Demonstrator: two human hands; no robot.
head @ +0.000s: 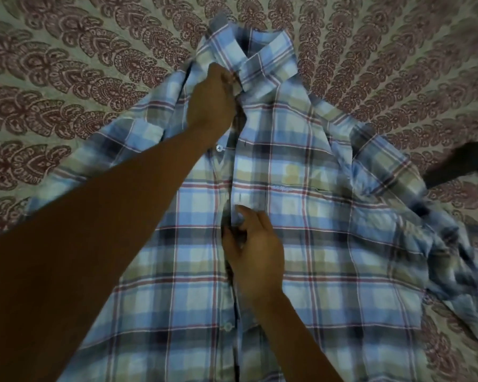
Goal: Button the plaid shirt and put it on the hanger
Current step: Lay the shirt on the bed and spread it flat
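Note:
The blue, white and red plaid shirt [329, 244] lies face up on a patterned bedspread, its collar [262, 59] at the far end. My left hand [209, 103] grips the front placket just under the collar. My right hand [255, 246] pinches the placket edge at mid-chest, thumb and fingers curled round the fabric. Two white buttons, one [219, 147] below my left hand and one [228, 326] lower down, sit open on the left panel. The front edges lie close together but apart along the middle. No hanger is recognisable.
The bedspread [66, 86] with a maroon paisley print surrounds the shirt. A dark object [458, 166] pokes in at the right edge beside the bunched right sleeve [453, 252]. The left sleeve [116, 144] lies partly under my left forearm.

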